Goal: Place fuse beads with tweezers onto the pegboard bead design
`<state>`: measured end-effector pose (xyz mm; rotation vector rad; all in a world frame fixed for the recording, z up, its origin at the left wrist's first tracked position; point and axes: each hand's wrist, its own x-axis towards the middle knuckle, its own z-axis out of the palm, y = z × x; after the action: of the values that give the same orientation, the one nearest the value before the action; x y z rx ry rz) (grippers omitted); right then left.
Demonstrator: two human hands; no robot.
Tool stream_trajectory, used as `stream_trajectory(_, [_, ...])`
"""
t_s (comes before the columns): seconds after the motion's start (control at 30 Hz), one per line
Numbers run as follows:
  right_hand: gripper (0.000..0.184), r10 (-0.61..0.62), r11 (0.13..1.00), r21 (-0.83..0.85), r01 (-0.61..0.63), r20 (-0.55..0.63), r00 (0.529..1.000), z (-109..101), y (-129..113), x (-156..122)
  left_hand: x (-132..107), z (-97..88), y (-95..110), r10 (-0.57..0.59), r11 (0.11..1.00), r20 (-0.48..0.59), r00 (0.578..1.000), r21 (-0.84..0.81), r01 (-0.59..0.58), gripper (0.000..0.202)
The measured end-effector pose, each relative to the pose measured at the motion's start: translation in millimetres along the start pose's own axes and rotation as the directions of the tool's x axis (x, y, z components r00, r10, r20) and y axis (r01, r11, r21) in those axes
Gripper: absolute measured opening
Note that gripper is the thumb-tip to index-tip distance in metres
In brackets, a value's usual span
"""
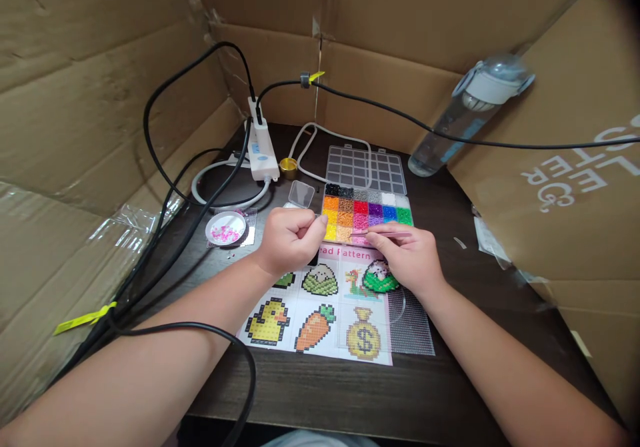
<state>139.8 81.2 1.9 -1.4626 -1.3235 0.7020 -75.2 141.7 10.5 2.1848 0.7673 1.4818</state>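
Observation:
My right hand pinches slim pink tweezers, their tips pointing left over the front compartments of the bead box. My left hand is curled closed at the box's front left corner. Something dark shows below its fingers, but what it holds is hidden. Sorted beads in many colours fill the box, and its clear lid lies folded back. Under my hands is a printed bead pattern sheet with a duck, a carrot and a money bag. A green and white bead figure lies beside my right hand.
A white dish of pink beads sits at left. Behind are a small clear case, a gold cup, a power strip and black cables. A water bottle leans against the cardboard wall. Clear pegboard lies right.

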Motion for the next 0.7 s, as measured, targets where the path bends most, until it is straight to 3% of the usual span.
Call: stream_trajectory(0.7, [0.011, 0.005, 1.000, -0.007, -0.005, 0.009, 1.000, -0.9, -4.0, 0.5, 0.8, 0.8, 0.5, -0.031, 0.999, 0.009, 0.999, 0.015, 0.031, 0.051])
